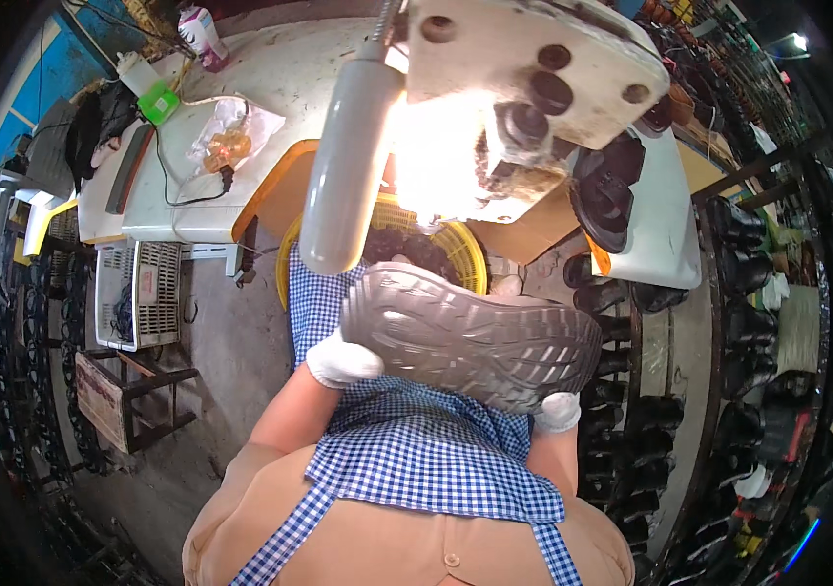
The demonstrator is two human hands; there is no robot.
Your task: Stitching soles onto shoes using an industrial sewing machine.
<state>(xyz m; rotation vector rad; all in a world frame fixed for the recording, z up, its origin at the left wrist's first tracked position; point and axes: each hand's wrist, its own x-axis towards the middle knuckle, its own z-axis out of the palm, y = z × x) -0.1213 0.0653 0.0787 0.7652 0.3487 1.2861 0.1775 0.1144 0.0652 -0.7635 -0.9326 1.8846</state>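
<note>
a grey rubber-soled shoe point(480, 337), tread turned up, is held level above the lap, just below the lit head of a pale metal machine point(524, 78). the left hand point(341, 361), in a white knitted glove, is closed on the near left end of the shoe; the right hand point(558, 411), gloved the same, grips the right end. a blue-and-white checked apron point(416, 449) lies under the shoe. behind it a yellow woven plastic basket point(460, 249) stands on the floor beneath the white bench point(270, 78). a grey cylindrical lamp arm point(348, 166) hangs down to the left of the light. racks of dark boots point(739, 322) line the right side.
</note>
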